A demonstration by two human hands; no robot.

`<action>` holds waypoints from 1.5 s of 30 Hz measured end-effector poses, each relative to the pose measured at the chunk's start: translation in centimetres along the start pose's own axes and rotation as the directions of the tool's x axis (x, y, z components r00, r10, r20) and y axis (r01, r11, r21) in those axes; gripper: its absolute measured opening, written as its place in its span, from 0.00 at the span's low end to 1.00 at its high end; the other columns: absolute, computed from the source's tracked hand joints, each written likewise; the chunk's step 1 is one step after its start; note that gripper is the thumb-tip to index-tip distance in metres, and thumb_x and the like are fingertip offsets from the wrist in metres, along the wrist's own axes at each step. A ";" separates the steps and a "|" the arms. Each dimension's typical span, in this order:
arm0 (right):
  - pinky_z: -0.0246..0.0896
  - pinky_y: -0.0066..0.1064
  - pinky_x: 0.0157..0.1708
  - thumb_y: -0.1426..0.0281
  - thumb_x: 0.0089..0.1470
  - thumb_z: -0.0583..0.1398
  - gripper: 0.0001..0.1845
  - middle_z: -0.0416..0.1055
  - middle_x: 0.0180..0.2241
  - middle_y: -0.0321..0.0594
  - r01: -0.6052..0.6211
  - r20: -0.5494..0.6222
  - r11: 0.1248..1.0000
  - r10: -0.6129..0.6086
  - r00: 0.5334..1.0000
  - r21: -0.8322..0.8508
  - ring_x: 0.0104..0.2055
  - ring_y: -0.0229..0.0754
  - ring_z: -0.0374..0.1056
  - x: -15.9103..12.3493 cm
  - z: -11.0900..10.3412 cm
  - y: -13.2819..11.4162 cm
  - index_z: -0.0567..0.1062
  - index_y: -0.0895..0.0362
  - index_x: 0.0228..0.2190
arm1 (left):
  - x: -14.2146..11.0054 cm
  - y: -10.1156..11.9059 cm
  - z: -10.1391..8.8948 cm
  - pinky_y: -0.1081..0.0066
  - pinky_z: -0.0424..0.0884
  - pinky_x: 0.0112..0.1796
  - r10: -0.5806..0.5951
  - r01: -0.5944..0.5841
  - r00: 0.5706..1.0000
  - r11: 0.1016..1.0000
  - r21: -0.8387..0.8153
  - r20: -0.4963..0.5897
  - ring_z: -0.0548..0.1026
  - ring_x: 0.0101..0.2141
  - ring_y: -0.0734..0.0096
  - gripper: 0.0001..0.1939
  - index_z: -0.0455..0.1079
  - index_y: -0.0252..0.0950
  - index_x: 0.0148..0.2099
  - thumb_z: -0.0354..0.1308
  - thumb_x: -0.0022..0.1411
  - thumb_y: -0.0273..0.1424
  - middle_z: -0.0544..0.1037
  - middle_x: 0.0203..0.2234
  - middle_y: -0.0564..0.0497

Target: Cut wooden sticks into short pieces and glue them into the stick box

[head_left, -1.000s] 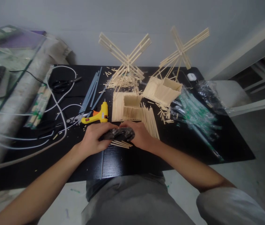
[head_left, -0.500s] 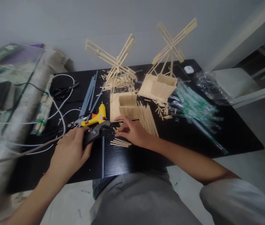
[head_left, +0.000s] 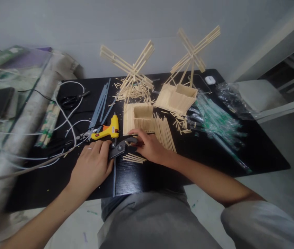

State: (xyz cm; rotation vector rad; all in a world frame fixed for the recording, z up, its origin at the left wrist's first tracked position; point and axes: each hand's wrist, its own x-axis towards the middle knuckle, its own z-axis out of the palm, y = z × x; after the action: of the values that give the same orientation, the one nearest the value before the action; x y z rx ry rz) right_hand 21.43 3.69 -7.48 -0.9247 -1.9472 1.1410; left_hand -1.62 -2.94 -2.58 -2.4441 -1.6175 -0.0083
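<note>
1. Partly covered by fingers, a dark pliers-like tool [head_left: 118, 150] is held above the surface [head_left: 133, 180]; the left hand [head_left: 92, 162] is wrapped around its handles, which are hidden.
2. By the tool's head, the right hand [head_left: 150, 148] is held with thumb and fingers curled close; whether the short stick [head_left: 127, 143] there is pinched cannot be told.
3. The near ends of the long sticks [head_left: 164, 131] are partly blocked by the right wrist.
4. The left forearm and right sleeve [head_left: 256, 224] are cut off by the picture's bottom edge.
5. Room for moving is left between the loose sticks [head_left: 134, 158] and the surface's front edge.
6. Reach is bounded by the yellow glue gun [head_left: 107, 129] beyond the left hand and by plastic-wrapped bundles [head_left: 219, 121] farther right.
</note>
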 end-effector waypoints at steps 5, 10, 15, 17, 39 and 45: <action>0.68 0.28 0.38 0.74 0.59 0.67 0.21 0.79 0.31 0.32 0.030 -0.014 0.999 -0.030 0.999 -0.016 0.32 0.38 0.77 0.1 0.0 0.2 0.71 0.55 0.52 | 0.1 0.3 -0.1 0.55 0.71 0.43 0.009 -0.009 1.000 1.000 0.017 -0.007 0.76 0.40 0.46 0.17 0.68 0.29 0.54 0.55 0.67 0.32 0.76 0.41 0.38; 0.68 0.28 0.39 0.72 0.60 0.66 0.19 0.79 0.31 0.32 0.014 -0.020 1.000 -0.014 1.000 -0.009 0.33 0.38 0.77 0.0 0.1 0.1 0.70 0.54 0.52 | 0.0 0.5 -0.4 0.56 0.70 0.42 -0.004 0.005 1.000 0.999 0.042 -0.027 0.75 0.40 0.47 0.16 0.68 0.30 0.53 0.55 0.67 0.32 0.76 0.41 0.39; 0.67 0.28 0.39 0.73 0.59 0.66 0.20 0.79 0.31 0.32 0.009 -0.034 1.000 -0.009 0.999 -0.006 0.33 0.38 0.77 0.0 0.2 0.1 0.70 0.54 0.52 | -0.1 0.9 -0.5 0.57 0.69 0.42 -0.023 0.024 1.000 0.998 0.065 -0.021 0.75 0.41 0.48 0.15 0.67 0.31 0.53 0.56 0.67 0.32 0.75 0.40 0.40; 0.67 0.28 0.39 0.73 0.60 0.66 0.20 0.79 0.31 0.32 0.011 -0.032 1.000 -0.011 0.999 -0.005 0.33 0.37 0.77 0.0 0.2 0.2 0.70 0.54 0.52 | -0.1 1.1 -0.4 0.57 0.69 0.41 -0.031 0.032 0.999 0.996 0.078 -0.015 0.75 0.40 0.48 0.15 0.67 0.31 0.52 0.56 0.67 0.33 0.75 0.39 0.40; 0.66 0.28 0.38 0.73 0.58 0.66 0.18 0.76 0.29 0.30 0.017 -0.023 0.999 -0.017 1.000 -0.029 0.32 0.38 0.75 0.0 0.2 0.4 0.70 0.53 0.49 | -0.1 1.7 -0.7 0.58 0.68 0.37 -0.059 0.051 0.996 0.992 0.119 0.068 0.74 0.35 0.50 0.06 0.68 0.34 0.44 0.53 0.68 0.30 0.72 0.33 0.43; 0.65 0.27 0.38 0.75 0.57 0.67 0.19 0.76 0.30 0.30 -0.001 -0.004 0.999 0.001 1.000 -0.035 0.32 0.37 0.74 -0.1 0.1 0.2 0.70 0.52 0.48 | 0.1 1.8 -0.8 0.61 0.69 0.37 -0.091 0.070 0.986 0.987 0.143 0.141 0.75 0.33 0.54 0.07 0.67 0.36 0.41 0.50 0.66 0.23 0.72 0.31 0.45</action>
State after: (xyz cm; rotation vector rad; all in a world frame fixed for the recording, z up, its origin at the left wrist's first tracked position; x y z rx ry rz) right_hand 21.44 3.68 -7.71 -0.9463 -1.9696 1.1079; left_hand 0.10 -3.70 -2.05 -2.3217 -1.7141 0.2682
